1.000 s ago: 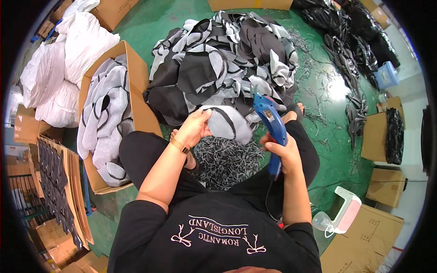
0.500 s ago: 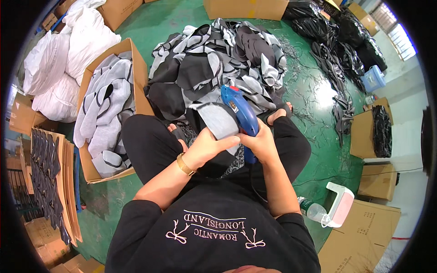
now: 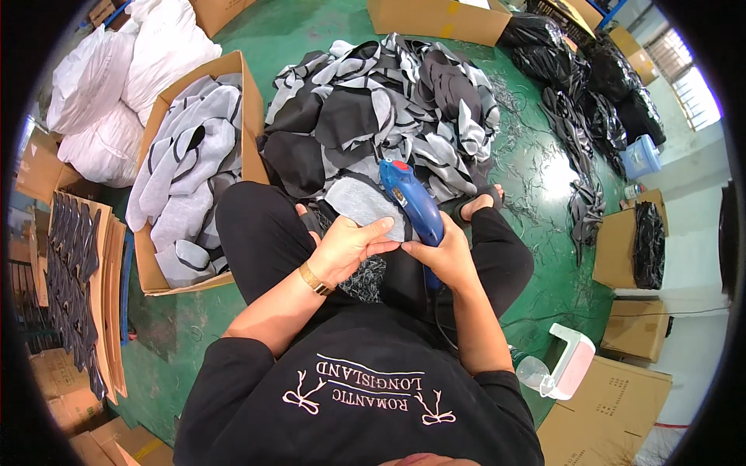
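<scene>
My left hand (image 3: pixel 343 250), with a gold band on the wrist, pinches a light grey fabric piece (image 3: pixel 357 199) with dark edging between thumb and fingers. Wrapped round a blue corded handheld electric cutter (image 3: pixel 418 206) with a red button is my right hand (image 3: pixel 452 255). The cutter points away from me and lies along the right edge of the grey piece; its working end is hidden. My right thumb is close to the fingers of my left hand. Beyond them spreads a heap of grey and black fabric pieces (image 3: pixel 350 116).
A cardboard box (image 3: pixel 252 128) of grey pieces stands at left, near white sacks (image 3: pixel 93 85). Thin offcuts (image 3: pixel 536 155) litter the green floor. Black bags (image 3: pixel 606 70) lie at far right. A plastic bottle (image 3: pixel 531 371) and a white-and-pink device (image 3: pixel 576 365) are near my right elbow.
The grey piece has turned flatter, and its lower end has come closer to my right thumb. My left fingers now show stretched beneath it. The whole view has shifted slightly.
</scene>
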The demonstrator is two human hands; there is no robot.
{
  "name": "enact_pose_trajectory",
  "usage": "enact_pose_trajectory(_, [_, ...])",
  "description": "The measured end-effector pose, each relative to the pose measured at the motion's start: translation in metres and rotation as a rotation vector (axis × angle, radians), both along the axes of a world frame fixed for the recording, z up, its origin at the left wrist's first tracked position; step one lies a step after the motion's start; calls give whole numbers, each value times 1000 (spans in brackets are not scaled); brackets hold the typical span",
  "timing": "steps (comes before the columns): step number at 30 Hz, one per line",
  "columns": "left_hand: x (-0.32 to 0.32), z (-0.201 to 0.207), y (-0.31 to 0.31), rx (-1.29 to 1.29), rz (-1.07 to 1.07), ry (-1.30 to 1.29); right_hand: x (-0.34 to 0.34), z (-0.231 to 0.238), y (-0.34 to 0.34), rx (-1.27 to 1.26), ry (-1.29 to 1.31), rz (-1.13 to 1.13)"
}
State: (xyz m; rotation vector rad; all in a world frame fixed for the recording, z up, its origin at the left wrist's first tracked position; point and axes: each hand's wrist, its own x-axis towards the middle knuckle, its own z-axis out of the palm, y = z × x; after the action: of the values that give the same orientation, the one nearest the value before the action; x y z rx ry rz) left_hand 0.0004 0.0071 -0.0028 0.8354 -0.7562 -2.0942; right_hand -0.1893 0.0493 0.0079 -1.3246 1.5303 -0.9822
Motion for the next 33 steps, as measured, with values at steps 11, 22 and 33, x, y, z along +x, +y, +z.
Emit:
enact_pose_trajectory(11, [8, 8, -20, -45, 256, 1, -37, 16, 45, 266, -398, 7])
enact_pose_trajectory(22, [8, 11, -17, -125, 319, -35, -27, 6, 57, 324, -371, 31])
enact_pose_trajectory(33, [15, 25, -11, -247, 213, -234, -27, 14, 56, 312, -339, 35])
